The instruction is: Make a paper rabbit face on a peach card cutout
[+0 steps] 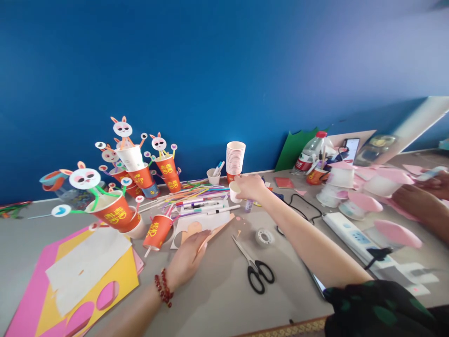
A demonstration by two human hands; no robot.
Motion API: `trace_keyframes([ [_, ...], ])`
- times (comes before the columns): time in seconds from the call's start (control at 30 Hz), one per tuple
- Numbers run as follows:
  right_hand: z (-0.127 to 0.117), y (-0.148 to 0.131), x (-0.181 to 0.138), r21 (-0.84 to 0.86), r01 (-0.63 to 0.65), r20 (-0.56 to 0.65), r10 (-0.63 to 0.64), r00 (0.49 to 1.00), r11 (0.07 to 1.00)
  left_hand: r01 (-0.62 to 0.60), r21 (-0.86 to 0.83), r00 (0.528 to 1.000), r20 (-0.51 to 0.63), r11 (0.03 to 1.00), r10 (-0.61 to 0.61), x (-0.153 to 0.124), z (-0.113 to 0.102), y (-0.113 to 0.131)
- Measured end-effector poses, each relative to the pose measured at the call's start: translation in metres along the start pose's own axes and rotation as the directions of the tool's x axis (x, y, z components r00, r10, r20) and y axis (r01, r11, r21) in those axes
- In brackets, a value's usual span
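Two hands in play, head view only. Right hand (249, 186) is stretched out to about 12 o'clock, fingers curled around a small white paper cup (234, 191), held just off the surface (217, 295). Cup's long axis is tipped, mouth facing roughly 9 o'clock. Directly behind it, touching or nearly so, is the stack of white cups (235, 159) at 12 o'clock; can't tell whether the held cup is clear of the stack's orange base cup.

Left hand (187, 257) lies flat, fingers spread narrow, palm down on a peach card sheet (213, 229), holding nothing closed. It's at about 11 o'clock from me, close in. The card's long axis runs from 7 to 1 o'clock, pointing toward the right hand.

Key relation: cup sits up and right of the left hand, well apart; right hand is the one on it, left hand is nearer the card. Markers and straws (203, 203) lie between the two hands.

Around: scissors (256, 269) at 1 o'clock of the left hand, near; tape roll (264, 236) just beyond them. Orange rabbit cups (115, 210) at 10 o'clock. Yellow and pink paper (115, 276) at 9 o'clock. Another person's hand (435, 185) at 2 o'clock, by pink-topped cups (382, 182).
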State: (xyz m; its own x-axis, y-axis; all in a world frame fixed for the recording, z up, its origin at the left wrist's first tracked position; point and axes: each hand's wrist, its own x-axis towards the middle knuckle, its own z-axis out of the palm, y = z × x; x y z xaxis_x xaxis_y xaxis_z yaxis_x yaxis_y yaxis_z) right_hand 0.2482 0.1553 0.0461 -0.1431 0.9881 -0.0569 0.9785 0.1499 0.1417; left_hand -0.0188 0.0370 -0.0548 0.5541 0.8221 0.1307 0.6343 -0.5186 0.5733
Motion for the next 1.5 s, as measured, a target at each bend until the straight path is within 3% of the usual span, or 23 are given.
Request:
trace_keyframes([
  [0.23,0.012,0.000,0.008,-0.047,-0.032,0.071,0.036,0.997,0.998,-0.151,0.127,0.988,0.006,0.980,0.152,-0.004,0.012,-0.007],
  [0.43,0.012,0.001,0.011,-0.092,-0.058,0.077,0.065,0.995,0.994,-0.152,0.210,0.988,0.029,0.966,0.149,-0.003,0.014,0.002],
  [0.67,-0.005,-0.019,-0.019,-0.049,0.133,-0.136,-0.138,0.981,0.990,-0.116,0.199,0.993,-0.005,0.973,0.120,-0.001,0.013,0.000],
  [0.8,0.011,-0.039,-0.034,-0.003,0.202,-0.115,-0.201,0.973,0.979,-0.103,0.266,0.995,0.035,0.958,0.097,0.002,0.015,0.005],
  [1.07,0.064,-0.057,-0.030,0.056,0.052,0.020,-0.054,0.998,0.997,-0.123,0.337,0.991,0.094,0.933,0.096,-0.004,0.026,0.012],
  [1.5,0.081,-0.079,-0.013,0.106,-0.083,0.013,0.082,0.997,0.991,-0.167,0.385,0.986,0.083,0.908,0.146,-0.007,0.031,0.003],
])
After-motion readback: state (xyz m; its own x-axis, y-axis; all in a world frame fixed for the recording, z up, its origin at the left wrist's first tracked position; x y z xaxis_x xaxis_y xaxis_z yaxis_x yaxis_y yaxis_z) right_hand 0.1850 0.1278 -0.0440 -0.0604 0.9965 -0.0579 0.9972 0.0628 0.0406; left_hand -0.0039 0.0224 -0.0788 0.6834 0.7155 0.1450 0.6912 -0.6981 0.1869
